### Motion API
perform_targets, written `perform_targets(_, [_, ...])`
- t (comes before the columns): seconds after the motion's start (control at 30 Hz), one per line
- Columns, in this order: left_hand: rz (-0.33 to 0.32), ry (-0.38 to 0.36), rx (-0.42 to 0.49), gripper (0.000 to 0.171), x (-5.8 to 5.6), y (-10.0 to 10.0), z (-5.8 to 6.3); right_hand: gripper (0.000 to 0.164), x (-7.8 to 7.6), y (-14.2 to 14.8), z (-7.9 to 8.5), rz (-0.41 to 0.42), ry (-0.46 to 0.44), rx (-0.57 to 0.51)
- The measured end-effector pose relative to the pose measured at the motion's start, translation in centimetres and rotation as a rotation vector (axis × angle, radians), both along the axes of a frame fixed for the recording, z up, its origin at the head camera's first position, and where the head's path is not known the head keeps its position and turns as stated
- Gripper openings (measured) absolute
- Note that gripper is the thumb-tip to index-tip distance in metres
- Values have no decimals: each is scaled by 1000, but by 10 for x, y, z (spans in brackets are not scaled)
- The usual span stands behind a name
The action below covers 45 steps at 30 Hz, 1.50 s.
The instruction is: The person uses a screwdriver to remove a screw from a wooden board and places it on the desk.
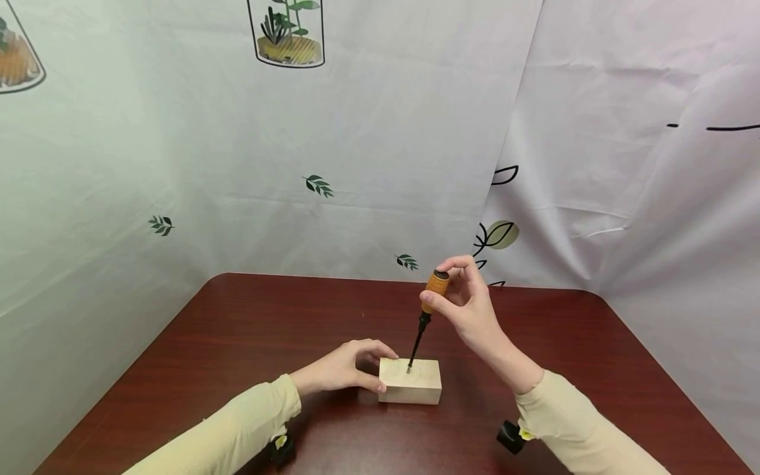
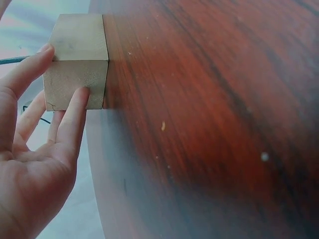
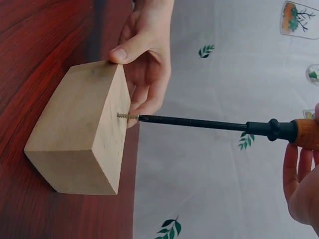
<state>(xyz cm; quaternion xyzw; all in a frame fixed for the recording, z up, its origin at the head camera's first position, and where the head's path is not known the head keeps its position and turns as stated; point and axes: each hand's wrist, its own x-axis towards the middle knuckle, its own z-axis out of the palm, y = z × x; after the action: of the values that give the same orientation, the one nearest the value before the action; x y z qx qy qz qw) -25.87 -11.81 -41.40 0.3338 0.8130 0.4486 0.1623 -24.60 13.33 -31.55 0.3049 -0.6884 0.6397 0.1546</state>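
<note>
A pale wooden block lies on the dark red tabletop, a screw standing partly sunk in its upper face. My left hand holds the block's left end, thumb at the near corner and fingers at the far side and end face. In the left wrist view, one fingertip touches the end face. Above the block, my right hand grips the orange handle of a screwdriver between thumb and fingers. Its black shaft leans slightly, and the tip meets the screw head in the right wrist view.
The wooden table extends around the block, its far edge against a white cloth printed with leaves and jars. Black wrist devices hang below both sleeves. Small pale specks dot the tabletop in the left wrist view.
</note>
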Motion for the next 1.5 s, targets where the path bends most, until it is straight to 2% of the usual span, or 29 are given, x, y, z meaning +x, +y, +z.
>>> perform_targets(0.23, [-2,-4,1,47,0,0,0,39,0,4,2,-1,16,25])
perform_targets(0.47, [2,-6,-2,47,0,0,1,27,-1,4,-1,114,109,16])
perform_targets(0.53, [5,-5,-7,47,-1,0,2,26,-1,3,-3,119,128,5])
perform_targets(0.6, [5,2,-11,47,-1,0,2,27,-1,1,-4,91,142,-2])
perform_targets(0.73, [3,16,-9,47,-1,1,2,35,-2,-3,-7,-22,139,-9])
perform_targets(0.8, [3,17,-6,47,-1,1,2,40,-2,-5,-7,-60,111,-20])
perform_targets(0.9, [2,16,-8,47,-1,0,2,45,-2,-5,-6,-74,50,-41])
perform_targets(1.03, [2,10,-10,47,-1,0,1,45,0,-3,-2,-65,15,-18])
perform_targets(1.23, [0,3,2,47,-1,0,1,41,2,1,4,-38,50,43])
perform_targets(1.4, [-10,5,11,47,-1,1,2,38,2,4,6,17,91,107])
perform_targets(1.5, [-17,15,10,47,-2,1,2,41,1,5,5,66,83,119])
